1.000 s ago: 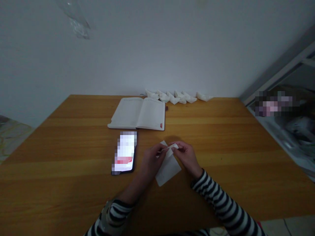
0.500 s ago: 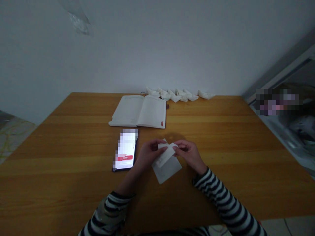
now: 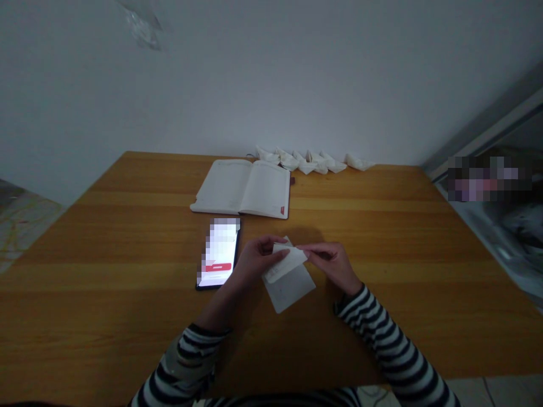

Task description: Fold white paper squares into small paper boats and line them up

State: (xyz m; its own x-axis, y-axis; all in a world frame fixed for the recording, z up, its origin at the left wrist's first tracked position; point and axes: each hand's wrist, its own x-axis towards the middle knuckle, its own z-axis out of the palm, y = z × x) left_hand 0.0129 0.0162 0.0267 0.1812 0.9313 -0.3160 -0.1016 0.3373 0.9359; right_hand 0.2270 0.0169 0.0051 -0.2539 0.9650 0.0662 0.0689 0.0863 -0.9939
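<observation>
A partly folded sheet of white paper [image 3: 291, 288] is held just above the table, in front of me. My left hand [image 3: 258, 261] grips its upper left part, thumb lying across the folded flap and fingers behind. At the flap's right corner, my right hand [image 3: 333, 263] pinches the paper between thumb and fingertips. The lower part of the sheet hangs out flat toward me, below the fold. Fingers behind the paper are partly hidden.
A lit phone [image 3: 219, 254] lies left of my left hand. Behind it rests an open notebook [image 3: 265, 189]. Several folded white paper boats [image 3: 305, 163] line the back of the wooden table [image 3: 403, 237], along the wall.
My right hand's fingers have drawn closer together at the flap's right corner. My left hand keeps its hold on the paper. The whole view has shifted slightly.
</observation>
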